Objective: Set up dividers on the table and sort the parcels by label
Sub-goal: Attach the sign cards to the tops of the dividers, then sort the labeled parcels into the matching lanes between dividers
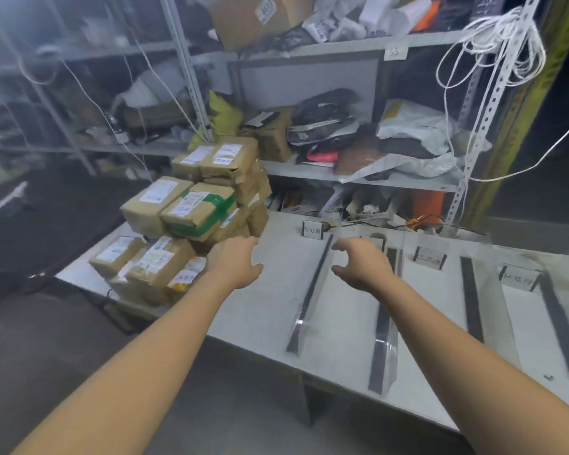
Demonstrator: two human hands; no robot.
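Honestly the parcels (191,208) piled at the left end of the table (270,313) worry me most. They're stacked high and uneven, and the bottom ones sit right by the near left edge, so tugging a low box could tip the lot onto the floor. The left hand (235,262) is empty with fingers spread, just beside the pile; can't tell if it touches, it's smeary there. The right hand (358,264) is loosely curled around nothing, next to the leftmost clear divider (311,290). These are see-through on thin black strips, so a swinging parcel or wrist could easily knock one over, or flatten the label cards (313,229) at the far side.
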